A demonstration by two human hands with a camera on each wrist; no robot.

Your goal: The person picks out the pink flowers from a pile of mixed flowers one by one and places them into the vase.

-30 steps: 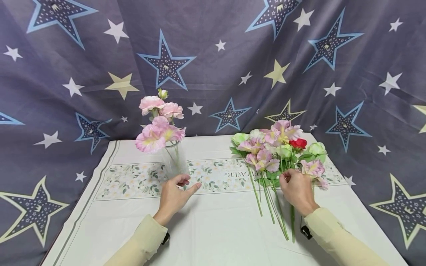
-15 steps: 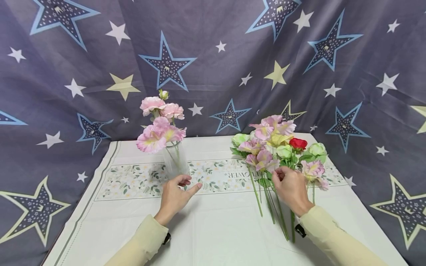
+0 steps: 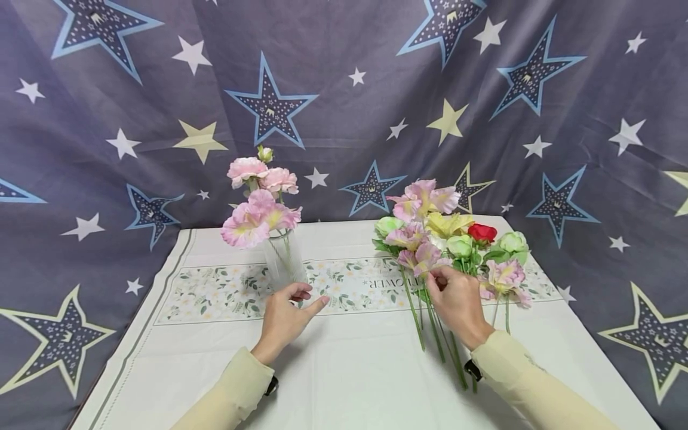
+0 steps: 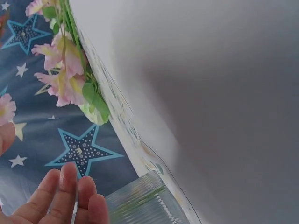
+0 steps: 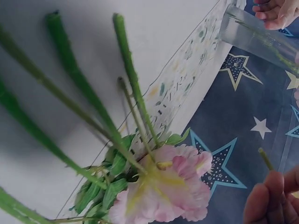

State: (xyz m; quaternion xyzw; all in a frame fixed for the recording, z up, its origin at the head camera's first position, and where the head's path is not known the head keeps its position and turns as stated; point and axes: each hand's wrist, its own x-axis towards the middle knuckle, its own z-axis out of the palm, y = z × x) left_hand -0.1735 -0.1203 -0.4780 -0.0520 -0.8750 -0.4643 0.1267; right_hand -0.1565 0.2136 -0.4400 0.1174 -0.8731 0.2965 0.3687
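In the head view, my right hand [image 3: 457,304] pinches the stem of a pink artificial flower with a yellow centre [image 3: 421,200], upright above the pile. The cut end of that stem [image 5: 265,158] pokes out of my fingers in the right wrist view. A clear ribbed glass vase [image 3: 283,263] stands on the left, bearing pink flowers [image 3: 252,221] and a small bud. My left hand [image 3: 287,322] is by the vase's base, thumb apart and fingers loosely bent, gripping nothing. Whether it touches the glass, I cannot tell.
Several loose flowers lie at the right: a red one [image 3: 481,233], a yellow one [image 3: 448,224], green ones [image 3: 512,241] and more pink ones [image 3: 505,275], their stems toward me. The white tablecloth [image 3: 344,370] has a floral band. A starry curtain [image 3: 344,119] hangs behind.
My right hand has moved left, drawing the pink flower left and up out of the pile and uncovering the yellow flower. My left hand has stayed by the vase.
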